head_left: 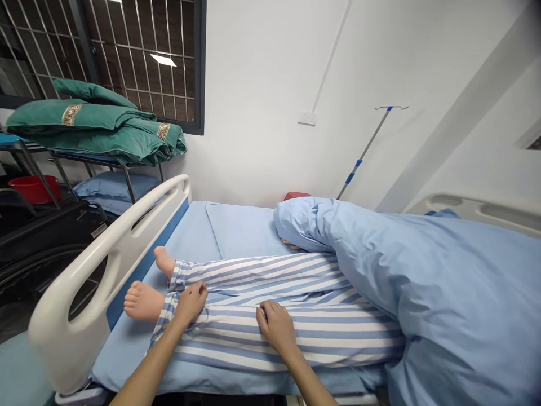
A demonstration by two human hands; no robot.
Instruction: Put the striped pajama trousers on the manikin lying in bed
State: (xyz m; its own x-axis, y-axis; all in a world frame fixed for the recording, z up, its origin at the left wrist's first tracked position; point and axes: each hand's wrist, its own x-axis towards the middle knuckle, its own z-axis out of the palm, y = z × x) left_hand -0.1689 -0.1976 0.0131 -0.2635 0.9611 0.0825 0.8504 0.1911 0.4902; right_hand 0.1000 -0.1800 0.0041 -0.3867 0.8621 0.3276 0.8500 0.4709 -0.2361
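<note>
Head view: striped trousers [236,330] lie under my left hand [191,304] and right hand [279,327], fingers curled, though I cannot tell if they pinch.

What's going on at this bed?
A person has both bare hands on the striped trousers of a figure lying on the bed. The left hand is curled on the lower leg, close to the bare feet; the right hand rests further up the same leg. A blue quilt is bunched over the upper body, leaving most of the trousers uncovered.
</note>
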